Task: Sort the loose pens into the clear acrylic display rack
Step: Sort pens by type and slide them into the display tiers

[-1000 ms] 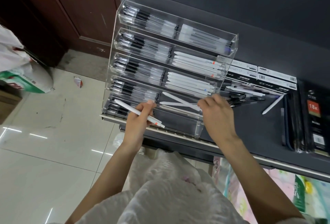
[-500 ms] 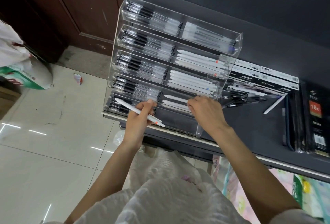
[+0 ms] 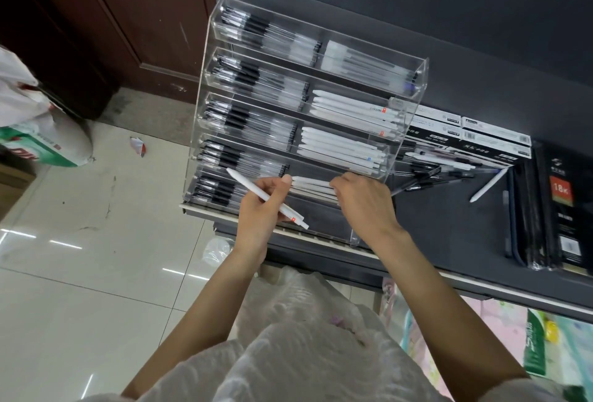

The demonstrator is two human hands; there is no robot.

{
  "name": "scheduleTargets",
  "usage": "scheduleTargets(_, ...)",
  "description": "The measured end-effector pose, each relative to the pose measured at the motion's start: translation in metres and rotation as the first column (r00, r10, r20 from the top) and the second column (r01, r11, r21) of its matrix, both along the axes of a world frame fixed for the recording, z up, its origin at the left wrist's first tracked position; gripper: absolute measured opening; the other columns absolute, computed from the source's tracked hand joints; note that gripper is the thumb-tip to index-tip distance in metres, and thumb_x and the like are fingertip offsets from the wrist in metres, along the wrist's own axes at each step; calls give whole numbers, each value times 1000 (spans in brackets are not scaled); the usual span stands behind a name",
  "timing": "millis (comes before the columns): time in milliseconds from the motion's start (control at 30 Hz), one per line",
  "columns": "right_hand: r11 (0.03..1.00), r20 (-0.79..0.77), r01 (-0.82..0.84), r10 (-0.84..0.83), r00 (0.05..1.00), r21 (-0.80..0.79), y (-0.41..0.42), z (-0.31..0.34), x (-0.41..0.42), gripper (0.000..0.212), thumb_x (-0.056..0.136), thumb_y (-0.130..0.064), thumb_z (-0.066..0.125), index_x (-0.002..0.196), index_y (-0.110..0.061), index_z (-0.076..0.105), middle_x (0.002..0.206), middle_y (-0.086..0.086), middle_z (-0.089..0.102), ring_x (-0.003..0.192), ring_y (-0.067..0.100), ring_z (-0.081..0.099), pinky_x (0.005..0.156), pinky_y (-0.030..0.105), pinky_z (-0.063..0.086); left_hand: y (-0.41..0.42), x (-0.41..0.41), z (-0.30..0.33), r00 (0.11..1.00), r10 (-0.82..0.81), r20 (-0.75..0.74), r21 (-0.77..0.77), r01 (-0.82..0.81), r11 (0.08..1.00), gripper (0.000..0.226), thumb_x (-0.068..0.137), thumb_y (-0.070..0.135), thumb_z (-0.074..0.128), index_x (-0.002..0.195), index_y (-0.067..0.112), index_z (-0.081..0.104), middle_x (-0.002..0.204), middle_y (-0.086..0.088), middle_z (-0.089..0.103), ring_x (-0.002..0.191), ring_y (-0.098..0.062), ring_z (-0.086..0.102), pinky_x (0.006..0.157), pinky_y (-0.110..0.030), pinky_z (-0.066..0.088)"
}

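My left hand point(image 3: 261, 209) grips a white pen point(image 3: 266, 198) while my right hand point(image 3: 362, 202) curls onto white pens point(image 3: 313, 184) in the acrylic rack point(image 3: 401, 132).

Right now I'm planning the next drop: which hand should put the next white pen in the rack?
Left. The left hand already grips a white pen beside the rack; the right hand is busy among pens there.

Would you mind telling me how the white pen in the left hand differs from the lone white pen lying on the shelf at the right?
The held white pen is gripped by the left hand in front of the rack; the lone white pen lies untouched on the shelf. The held pen shows a red mark; the other shows none. Both are slim and white.
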State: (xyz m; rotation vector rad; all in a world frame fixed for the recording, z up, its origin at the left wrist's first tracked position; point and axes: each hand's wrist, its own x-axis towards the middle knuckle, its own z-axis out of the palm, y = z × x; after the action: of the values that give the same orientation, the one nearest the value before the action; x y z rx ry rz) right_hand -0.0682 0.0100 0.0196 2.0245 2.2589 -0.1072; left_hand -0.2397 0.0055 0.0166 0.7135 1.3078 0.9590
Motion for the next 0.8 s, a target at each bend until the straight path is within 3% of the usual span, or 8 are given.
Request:
scheduleTargets(133, 990, -344, 108, -71, 936, 89, -13, 20, -3, 18, 96, -25, 51, 99, -21, 69, 90, -6, 69, 83, 13, 62, 64, 29, 51, 6, 18, 4, 996, 71, -47, 68, -67, 995, 28, 88, 29, 65, 72, 11, 52, 50, 6, 52, 52, -10, 59, 54, -22, 53)
scheduleTargets(233, 980, -698, 197, -148, 700, -10, -30, 44, -10, 15, 90, -35, 60, 98, -27, 69, 88, -16, 70, 79, -2, 62, 67, 21, 50, 11, 33, 6, 989, 141, -52, 166, -131, 977, 29, 88, 27, 66, 70, 11, 49, 50, 6, 53, 51, -10, 58, 52, -22, 52)
scheduleTargets(367, 963, -715, 260, -135, 686, 69, -40, 46, -8, 15, 82, -25, 72, 97, -25, 70, 85, -14, 70, 76, -1, 63, 66, 20, 50, 16, 52, 13, 992, 120, -32, 255, -108, 961, 31, 87, 30, 65, 69, 11, 49, 57, 0, 50, 53, -9, 50, 58, -24, 45)
scheduleTargets(433, 937, -686, 310, -119, 717, 161, -40, 44, 6, 14, 80, -19, 73, 93, -23, 70, 82, -12, 69, 72, 2, 60, 64, 21, 48, 15, 56, 17, 997, -50, -64, 266, 65, 962, 33, 90, 37, 58, 76, 8, 56, 64, -1, 59, 59, -9, 60, 61, -23, 51)
scheduleTargets(467, 916, -663, 340, -121, 738, 211, -41, 44, 16, 13, 80, -17, 74, 92, -21, 70, 81, -10, 68, 71, 5, 59, 64, 24, 48, 14, 53, 14, 962, -166, -216, 284, 225, 932, 39, 91, 45, 52, 82, 8, 60, 70, -1, 65, 67, -11, 65, 65, -25, 53)
scheduleTargets(567, 855, -538, 395, -170, 825, 337, -46, 45, 50, 12, 79, -14, 74, 88, -19, 69, 81, -7, 68, 76, 15, 59, 63, 26, 45, 16, 34, -14, 516, -79, -853, 360, 692, 626, 46, 94, 50, 40, 99, 13, 68, 92, 0, 68, 87, -18, 61, 81, -32, 48)
scheduleTargets(633, 843, -459, 396, -207, 864, 366, -49, 45, 62, 11, 79, -14, 74, 87, -19, 69, 82, -6, 68, 78, 18, 58, 61, 23, 40, 17, 27, -28, 346, 44, -937, 321, 809, 492, 43, 90, 41, 37, 106, 16, 68, 101, 0, 67, 96, -23, 59, 85, -36, 47)
scheduleTargets(800, 849, -260, 288, -185, 948, 444, -39, 37, 51, 13, 74, -13, 77, 82, -18, 69, 75, -3, 67, 76, 22, 59, 62, 24, 43, 17, 32, -39, 137, 54, -989, 147, 900, 412, 43, 94, 40, 42, 127, 18, 58, 119, 0, 62, 113, -22, 54, 93, -37, 42)
